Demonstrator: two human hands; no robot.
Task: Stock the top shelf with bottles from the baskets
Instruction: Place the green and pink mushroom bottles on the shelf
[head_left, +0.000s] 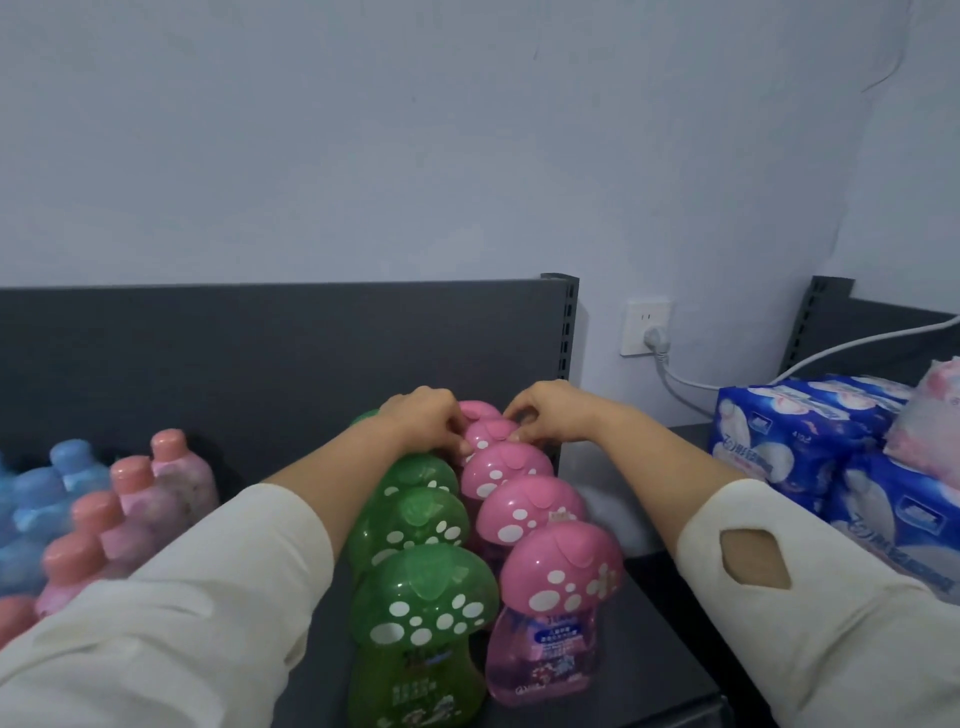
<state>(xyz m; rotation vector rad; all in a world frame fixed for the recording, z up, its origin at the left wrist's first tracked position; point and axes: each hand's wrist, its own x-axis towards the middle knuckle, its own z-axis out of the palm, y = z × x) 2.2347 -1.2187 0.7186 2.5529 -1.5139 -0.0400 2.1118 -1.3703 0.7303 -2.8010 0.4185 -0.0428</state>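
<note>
Landmark: front pink bottle (558, 613), mushroom-shaped cap with white spots, standing upright on the dark shelf (667, 636) near its front edge.

- Just left of the landmark, touching it: front green bottle (421, 623), same cap shape, upright.
- Cream sleeves pass on either side of the landmark; the right sleeve (810, 623) has a diamond-shaped cut-out.
- Behind the landmark: pink row of five caps in all, running back in a line. The green row runs parallel on the left, its far end hidden by the wrist.
- Far behind the landmark, second from the back of the pink row: held pink bottle (491, 434), upright in line.
- Left hand (423, 421): fingers curled over the left edge of that cap, gripping it.
- Right hand (545, 413): fingertips bunched, pinching the right edge of the same cap.
- Well left of the landmark: salmon-capped bottles (130, 478) in a row, with blue bottles (31, 499) beyond them, blurred.
- Right of the landmark, on the next shelf unit: blue wrapped packs (805, 447), stacked.
- Behind the landmark: grey back panel (260, 353), ending at a slotted post (563, 332).
- Further right, on the pale wall: socket (647, 327) with a plugged-in white cable (727, 382).
</note>
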